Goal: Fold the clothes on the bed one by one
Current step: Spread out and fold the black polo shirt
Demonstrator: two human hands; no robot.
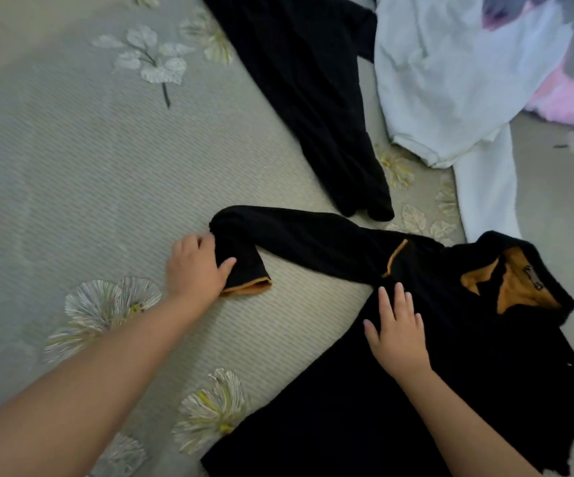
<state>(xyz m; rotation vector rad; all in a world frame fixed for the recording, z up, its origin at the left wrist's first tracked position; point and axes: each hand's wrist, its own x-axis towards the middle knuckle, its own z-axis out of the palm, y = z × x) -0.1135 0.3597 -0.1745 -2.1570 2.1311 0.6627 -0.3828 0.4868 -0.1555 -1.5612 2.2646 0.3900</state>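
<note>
Black sleeve (244, 256) pinched in left hand (194, 270) grip; right hand (397, 333) flat on jacket (450, 390).

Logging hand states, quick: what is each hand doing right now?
Left hand: grips the sleeve of the black top near its cuff.
Right hand: open, fingers straight, pressing flat on the black top.

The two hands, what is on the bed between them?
In the head view, bare bedspread lies between the left hand and right hand; the black top's sleeve stretches just beyond it.
</note>
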